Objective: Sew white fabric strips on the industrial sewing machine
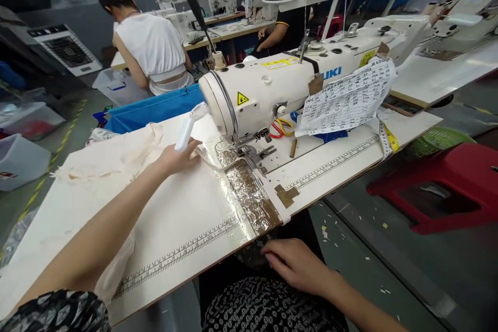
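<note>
My left hand (179, 158) rests on the white table left of the sewing machine (249, 98), its fingers closed on one end of a narrow white fabric strip (213, 165). From there the strip curves right toward the presser foot (249, 153). Just above the hand, a whitish tube-like piece (184, 132) sticks out by the machine head. Below the table's front edge, over my lap, is my right hand (293, 263). Its fingers are curled in and no object shows in them. Shiny clear tape and a brown plate (252, 197) cover the tabletop before the needle.
Crumpled cream fabric (112, 153) spreads over the table's left side. Behind the foot lie yellow-and-red-handled scissors (284, 127). A written paper sheet (346, 98) hangs on the machine, a tape measure (387, 140) beside it. A red stool (447, 187) stands right; two people sit beyond.
</note>
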Demonstrator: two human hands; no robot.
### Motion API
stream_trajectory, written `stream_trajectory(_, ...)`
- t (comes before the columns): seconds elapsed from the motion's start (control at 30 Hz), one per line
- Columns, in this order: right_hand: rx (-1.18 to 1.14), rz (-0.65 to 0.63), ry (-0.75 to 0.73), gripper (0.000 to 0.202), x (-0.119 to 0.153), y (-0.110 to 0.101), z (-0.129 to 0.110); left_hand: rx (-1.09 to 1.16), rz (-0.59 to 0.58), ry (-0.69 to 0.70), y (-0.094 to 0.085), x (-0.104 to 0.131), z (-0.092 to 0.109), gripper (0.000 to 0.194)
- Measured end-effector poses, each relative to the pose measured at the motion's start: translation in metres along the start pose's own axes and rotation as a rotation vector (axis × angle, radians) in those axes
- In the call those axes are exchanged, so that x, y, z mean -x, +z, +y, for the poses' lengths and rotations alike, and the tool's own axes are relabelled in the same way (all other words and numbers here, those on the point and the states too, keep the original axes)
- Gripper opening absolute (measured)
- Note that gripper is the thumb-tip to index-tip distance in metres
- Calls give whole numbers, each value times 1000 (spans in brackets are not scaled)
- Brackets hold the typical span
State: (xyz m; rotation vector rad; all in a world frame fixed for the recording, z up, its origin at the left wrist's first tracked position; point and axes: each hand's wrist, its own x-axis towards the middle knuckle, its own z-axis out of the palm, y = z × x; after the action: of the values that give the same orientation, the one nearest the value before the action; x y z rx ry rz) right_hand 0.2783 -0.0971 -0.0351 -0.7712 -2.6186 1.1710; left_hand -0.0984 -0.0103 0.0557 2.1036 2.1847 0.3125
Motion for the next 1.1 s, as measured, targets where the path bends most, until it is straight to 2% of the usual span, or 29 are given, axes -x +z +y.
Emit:
stream_trajectory(0.1,-4,4,194,29,8,-1,31,2,-100,123,12,15,36,47)
stream_trajectory(0.17,-34,42,288,31,9,-2,47,21,-106,180,22,26,62,49)
stream_trajectory(0.27,-56,57,341,36,5,0,59,23,-10,173,39,30,94,50)
stream_trajectory(0.37,-47,22,315,38,-1,8,57,-19,114,87,52,20,110,37)
stream_trajectory(0.53,-55,-32,263,37,0,29,49,5,131,-17,54,7,111,32)
stream_trajectory(0.67,-69,-30,263,37,6,37,55,-3,36,-79,52,0,102,30)
stream_trajectory(0.8,-93,6,259,35,12,35,64,-51,-68,-125,50,-24,94,26)
stream_trajectory(0.93,-142,90,254,31,13,37,75,-76,-63,-110,49,-53,86,23)
stream_trajectory(1.1,-228,317,306,35,2,48,102,-76,65,-107,53,-69,69,29)
